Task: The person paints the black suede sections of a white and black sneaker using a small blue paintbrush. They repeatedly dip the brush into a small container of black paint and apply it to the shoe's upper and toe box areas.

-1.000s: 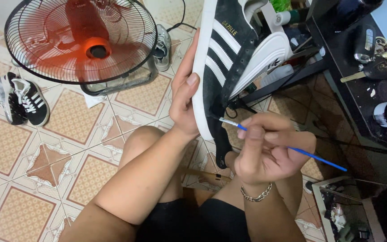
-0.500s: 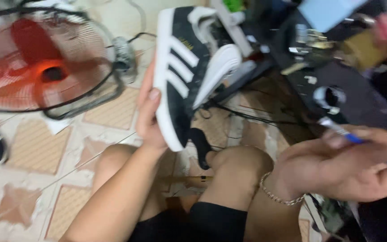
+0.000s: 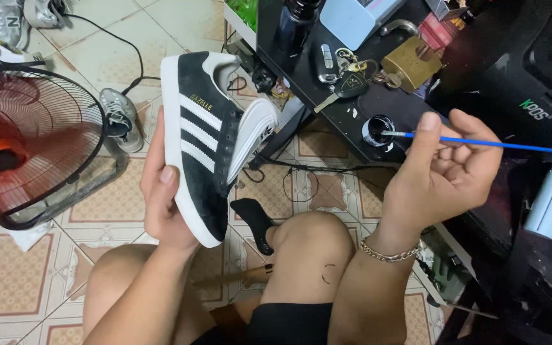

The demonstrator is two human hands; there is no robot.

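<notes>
Change: the blue-handled brush (image 3: 480,142) has been carried away from the shoe and over to the right, so that its tip now rests in a small round pot (image 3: 378,131); the view has swung right with it, and the fan is now at the left edge.
Shoe: a black suede sneaker (image 3: 202,144) with three white stripes and a white sole is held upright above the tiled floor (image 3: 27,281), toe down, just left of the raised knee.
Left hand: the left hand (image 3: 161,191) is wrapped around the sole edge, its fingers closed on the sneaker.
Right hand: the right hand (image 3: 445,167) is pinched shut on the brush handle, thumb on top.
Step in hand: the brush appears to be being loaded from the pot, judged from the tip lying inside it.
Next move: a steady return to the sneaker would be called for, with the loaded tip kept off the dark suede.
Tabletop: on the black tabletop (image 3: 352,112) the pot sits near the front edge; a car key (image 3: 346,86) and a brass padlock (image 3: 411,64) lie just behind it.
Surroundings: a standing fan (image 3: 27,147) is seen at the left, a grey shoe (image 3: 119,118) beside it, and a black sock (image 3: 253,220) on the floor near the knee.
</notes>
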